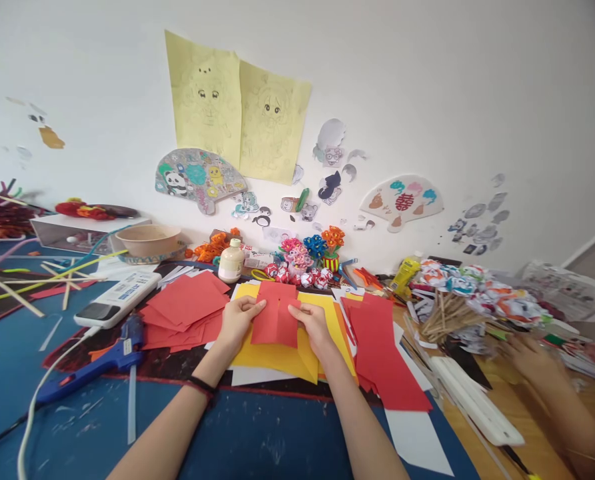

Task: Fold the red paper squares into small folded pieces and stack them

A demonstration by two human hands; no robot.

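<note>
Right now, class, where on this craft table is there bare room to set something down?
Bare blue tabletop lies between the two forearms, and left of the glue gun. Crowded: red paper stacks beside the left hand, and paper flowers at the right edge.

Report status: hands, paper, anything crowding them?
Left hand and right hand pinch the folded red paper. Yellow sheets beneath. Another person's hand right, apart.
</note>
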